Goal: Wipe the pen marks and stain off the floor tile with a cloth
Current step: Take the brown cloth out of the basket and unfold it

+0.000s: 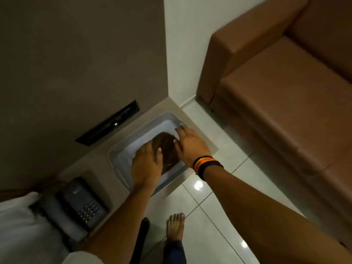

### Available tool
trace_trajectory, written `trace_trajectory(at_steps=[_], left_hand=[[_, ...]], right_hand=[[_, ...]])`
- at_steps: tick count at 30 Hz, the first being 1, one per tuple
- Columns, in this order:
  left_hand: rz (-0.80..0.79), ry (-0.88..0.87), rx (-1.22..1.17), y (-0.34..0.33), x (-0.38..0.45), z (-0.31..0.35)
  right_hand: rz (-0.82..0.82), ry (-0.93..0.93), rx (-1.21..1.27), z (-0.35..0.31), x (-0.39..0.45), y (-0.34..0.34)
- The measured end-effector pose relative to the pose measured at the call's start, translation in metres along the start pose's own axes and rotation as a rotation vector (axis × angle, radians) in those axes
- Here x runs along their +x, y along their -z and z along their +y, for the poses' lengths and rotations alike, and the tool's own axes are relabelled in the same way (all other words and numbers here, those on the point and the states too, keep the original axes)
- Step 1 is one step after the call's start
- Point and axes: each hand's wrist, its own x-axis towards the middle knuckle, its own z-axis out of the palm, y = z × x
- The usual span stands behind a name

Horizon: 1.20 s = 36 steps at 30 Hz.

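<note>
Frankly, no writing is reading clearly anywhere: the dark telephone (76, 204) sitting at the lower left of the ledge is showing a keypad and a small pale label, but both are too blurred to make out.

Both hands are reaching down into a pale grey perforated basket (131, 134) that is sitting on a beige ledge (106, 180) against the wall corner. Inside it a brown bundle, seemingly the cloth (165, 147), is lying between the two hands. The left hand (146, 164) is resting with fingers spread and loosely curved, its thumb and first fingers touching the near left edge of the bundle; whether it is actually pinching the fabric I cannot tell. The right hand (190, 143) is lying flat and open, fingers splayed toward the basket's far right rim, its thumb side touching the bundle's right edge without closing on it. A striped wristband (206, 165) in black, red and yellow is circling the right wrist.

The basket's near right corner is overhanging the ledge edge slightly, above the glossy white floor tile (209, 225). A bare foot (176, 227) is standing on that tile just below the ledge. A brown sofa (285, 92) is filling the right side, leaving a strip of open floor between it and the ledge. A dark slot plate (108, 123) is sitting in the wall behind the basket.
</note>
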Motion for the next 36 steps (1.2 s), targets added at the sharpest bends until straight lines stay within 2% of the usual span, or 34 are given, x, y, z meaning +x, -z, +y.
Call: trace_trajectory(at_steps=[3, 5, 9, 13, 16, 19, 23, 25, 28, 33, 36], left_hand=[[-0.021, 0.404, -0.017, -0.028, 0.009, -0.038], [-0.083, 0.57, -0.053, -0.044, 0.015, -0.058], [-0.144, 0.677, -0.145, -0.067, 0.031, -0.071], [-0.098, 0.744, -0.187, -0.086, 0.041, -0.073], [-0.131, 0.752, -0.221, -0.091, 0.047, -0.078], [-0.115, 0.695, -0.275, -0.086, 0.046, -0.076], [-0.009, 0.438, -0.484, -0.071, 0.03, -0.052], [-0.031, 0.288, -0.482, -0.065, 0.019, -0.032], [-0.027, 0.052, -0.398, -0.066, 0.003, 0.01], [-0.202, -0.167, -0.369, -0.109, -0.051, 0.093], [-0.348, -0.165, -0.368, -0.157, -0.106, 0.119]], right_hand=[[-0.085, -0.122, 0.161, 0.001, 0.03, -0.047], [-0.111, -0.22, 0.228, 0.003, 0.046, -0.073], [-0.146, -0.306, 0.205, 0.007, 0.077, -0.108], [-0.104, -0.338, 0.069, 0.01, 0.094, -0.129], [-0.12, -0.395, 0.179, 0.009, 0.1, -0.135], [-0.091, -0.489, 0.423, 0.007, 0.093, -0.129], [-0.014, -0.572, 0.75, 0.008, 0.057, -0.109], [0.092, -0.627, 0.95, 0.016, 0.03, -0.096], [0.289, -0.724, 1.117, 0.044, -0.023, -0.078], [0.552, -0.967, 1.318, 0.125, -0.118, -0.079], [0.596, -1.112, 1.311, 0.177, -0.177, -0.102]])
